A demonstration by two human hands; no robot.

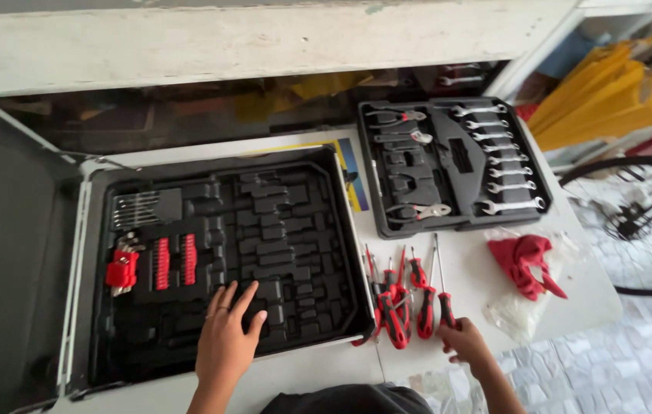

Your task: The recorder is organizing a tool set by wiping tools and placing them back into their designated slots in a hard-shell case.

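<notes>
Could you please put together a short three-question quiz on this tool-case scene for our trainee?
1. True or false: the left hand rests flat on the black moulded tray of the open case.
2. What is the right hand touching?
A. a spanner
B. a red-and-black screwdriver
C. the red cloth
3. Where do the spanners lie?

Key
1. True.
2. B: its fingers meet a handle in the screwdrivers on the white table.
3. In the separate tray farther back, in a row on its right side.
</notes>
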